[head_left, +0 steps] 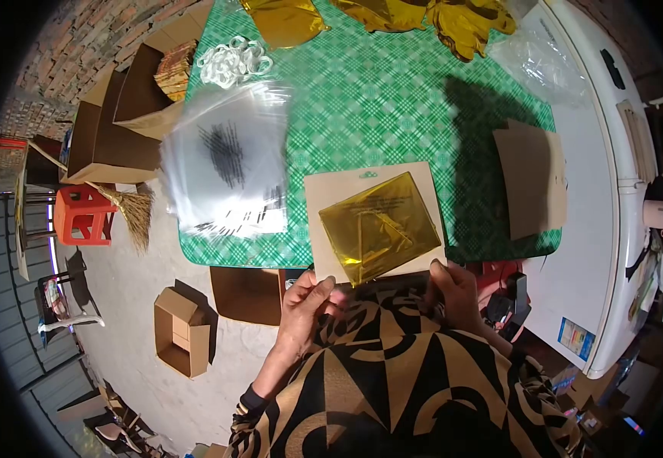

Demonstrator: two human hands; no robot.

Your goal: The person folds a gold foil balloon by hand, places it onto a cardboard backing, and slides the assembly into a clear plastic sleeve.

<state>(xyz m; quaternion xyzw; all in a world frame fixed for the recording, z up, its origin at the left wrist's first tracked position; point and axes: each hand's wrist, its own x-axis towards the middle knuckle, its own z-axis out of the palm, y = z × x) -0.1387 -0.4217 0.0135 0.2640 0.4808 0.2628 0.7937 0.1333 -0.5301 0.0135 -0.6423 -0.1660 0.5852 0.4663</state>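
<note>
A tan cardboard sheet [322, 263] lies at the near edge of the table, its lower part toward my body. On top of it rests a flat, shiny gold foil packet [400, 221], turned at an angle to the sheet. My left hand [301, 311] is closed on the sheet's lower left corner, thumb on top. At the lower right corner my right hand [456, 291] pinches the sheet, thumb up and the other fingers mostly hidden. To the left is a stack of clear plastic bags [259, 126] with dark print.
A green checked cloth [369, 99] covers the table. White rings [232, 61] are heaped at far left, gold foil pieces [285, 21] at the back. More cardboard sheets [533, 179] lie right, beside a white appliance [560, 298]. Cardboard boxes [182, 332], a broom [131, 210] and red stool [83, 217] stand left.
</note>
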